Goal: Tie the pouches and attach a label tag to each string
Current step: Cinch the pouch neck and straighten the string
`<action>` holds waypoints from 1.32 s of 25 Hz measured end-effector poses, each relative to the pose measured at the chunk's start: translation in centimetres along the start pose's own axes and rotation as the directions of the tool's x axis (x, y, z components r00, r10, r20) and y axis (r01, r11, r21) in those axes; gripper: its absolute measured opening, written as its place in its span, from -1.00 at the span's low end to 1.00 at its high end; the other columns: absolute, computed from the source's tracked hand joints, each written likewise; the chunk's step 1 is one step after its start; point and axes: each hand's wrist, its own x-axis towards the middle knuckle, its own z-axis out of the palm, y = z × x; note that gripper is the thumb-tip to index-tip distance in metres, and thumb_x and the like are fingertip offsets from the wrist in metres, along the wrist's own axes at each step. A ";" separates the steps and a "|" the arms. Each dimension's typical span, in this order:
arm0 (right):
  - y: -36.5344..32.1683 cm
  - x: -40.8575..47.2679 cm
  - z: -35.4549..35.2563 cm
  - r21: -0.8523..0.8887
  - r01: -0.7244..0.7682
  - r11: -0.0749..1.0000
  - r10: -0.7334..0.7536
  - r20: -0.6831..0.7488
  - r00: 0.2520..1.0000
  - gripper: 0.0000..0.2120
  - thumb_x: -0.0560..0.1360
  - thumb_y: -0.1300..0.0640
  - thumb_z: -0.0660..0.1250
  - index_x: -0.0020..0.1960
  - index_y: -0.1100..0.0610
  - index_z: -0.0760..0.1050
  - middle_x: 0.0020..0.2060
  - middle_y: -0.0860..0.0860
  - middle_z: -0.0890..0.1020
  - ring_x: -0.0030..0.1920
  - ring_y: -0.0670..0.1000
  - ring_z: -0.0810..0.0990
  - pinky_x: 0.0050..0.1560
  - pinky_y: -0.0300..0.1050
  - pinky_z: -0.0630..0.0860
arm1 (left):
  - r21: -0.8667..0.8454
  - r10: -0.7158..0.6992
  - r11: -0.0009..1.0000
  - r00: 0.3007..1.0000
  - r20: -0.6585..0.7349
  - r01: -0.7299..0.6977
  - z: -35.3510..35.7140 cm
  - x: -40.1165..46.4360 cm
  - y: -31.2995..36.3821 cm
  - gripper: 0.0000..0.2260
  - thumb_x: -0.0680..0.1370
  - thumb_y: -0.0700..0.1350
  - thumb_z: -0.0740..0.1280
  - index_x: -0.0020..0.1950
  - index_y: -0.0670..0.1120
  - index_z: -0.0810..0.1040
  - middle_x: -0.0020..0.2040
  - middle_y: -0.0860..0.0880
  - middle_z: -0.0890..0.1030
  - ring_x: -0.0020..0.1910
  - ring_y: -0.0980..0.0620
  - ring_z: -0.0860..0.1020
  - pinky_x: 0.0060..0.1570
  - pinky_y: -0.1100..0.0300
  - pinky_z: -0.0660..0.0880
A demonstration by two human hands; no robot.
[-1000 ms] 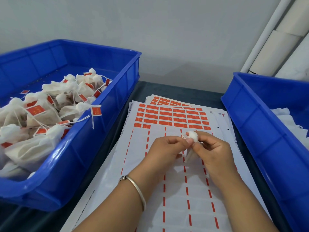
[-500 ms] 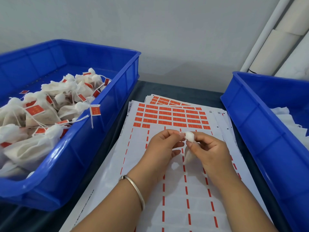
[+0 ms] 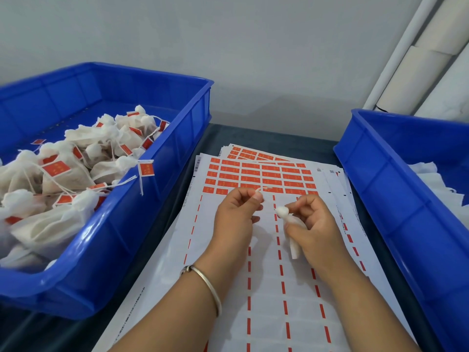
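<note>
We take this for a small packing workbench: two blue plastic bins (image 3: 177, 153) (image 3: 396, 179) flank stacked label sheets (image 3: 256, 174) on a dark table (image 3: 228, 133); the left bin holds tagged white pouches (image 3: 63, 179). Plain wall (image 3: 253, 59) behind.

A white fabric pouch (image 3: 289, 222) with a white string (image 3: 262, 189) sits above a white paper label sheet (image 3: 266, 288) marked with rows of red-orange rectangular labels (image 3: 256, 177) and red dashed lines. The two plastic crates (image 3: 142, 214) are bright blue. The left one's white tied pouches (image 3: 63, 179) carry red tags. The surface (image 3: 157, 224) is dark grey-blue; the wrist bangle (image 3: 208, 285) is silver.
</note>
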 end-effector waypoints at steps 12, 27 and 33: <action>-2.4 -1.0 0.1 -0.025 -0.031 0.999 0.038 0.420 0.907 -0.60 0.54 0.24 0.27 0.17 -0.25 0.40 0.11 -0.24 0.60 0.12 -0.20 0.55 -0.06 -0.52 0.46 | -0.061 0.008 0.998 0.998 -0.068 -0.013 -0.2 -0.6 1.4 -0.90 0.54 -0.04 0.32 -0.15 0.03 0.59 -0.25 0.11 0.63 -0.15 -0.01 0.58 -0.41 0.36 0.48; -7.2 1.6 0.9 0.178 -0.080 0.981 0.055 0.145 0.988 -0.88 0.51 0.13 0.35 -0.14 0.03 0.66 -0.47 -0.04 0.57 -0.50 -0.14 0.46 -0.43 -0.32 0.43 | -0.082 0.067 0.995 0.996 0.052 -0.063 -1.6 0.1 7.1 -0.90 0.54 -0.09 0.32 -0.16 -0.02 0.58 -0.32 0.08 0.66 -0.34 0.18 0.63 -0.40 0.33 0.50; -6.5 2.8 1.5 0.213 -0.134 0.968 0.106 0.141 0.984 -0.89 0.51 0.14 0.35 -0.12 0.08 0.66 -0.46 0.00 0.56 -0.54 -0.13 0.41 -0.47 -0.30 0.39 | 0.909 0.026 0.365 0.978 0.207 -0.202 -5.5 5.8 2.9 -0.46 0.49 0.09 0.37 0.43 0.10 0.28 0.44 0.05 0.33 0.21 0.10 0.48 -0.05 0.20 0.54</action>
